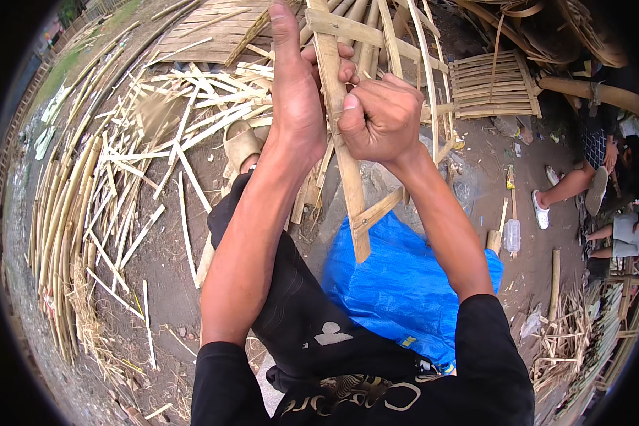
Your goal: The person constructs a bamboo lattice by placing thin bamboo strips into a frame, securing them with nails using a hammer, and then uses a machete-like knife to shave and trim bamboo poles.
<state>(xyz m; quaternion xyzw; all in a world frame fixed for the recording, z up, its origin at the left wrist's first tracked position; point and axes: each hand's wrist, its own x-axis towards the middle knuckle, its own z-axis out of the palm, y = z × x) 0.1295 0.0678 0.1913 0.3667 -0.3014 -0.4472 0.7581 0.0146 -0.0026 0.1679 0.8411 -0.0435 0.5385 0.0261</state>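
Held the frame [380, 209] in left hand [298, 99], with fingers [347, 72] curled behind a long slat [349, 177], tips showing past its right edge and thumb raised. Had right hand [383, 117] balled into a fist against the same slat, just beside the left fingertips, with thumb folded across; could not tell of anything inside. Saw a blue tarp [397, 284] below the fingers, under the frame's near end, loose strips [224, 85] to their left and poles [67, 220] farther out that way. Saw a panel [493, 85] right of the right fingers and, well beyond, a person's leg [569, 187] in a white clog [540, 211].
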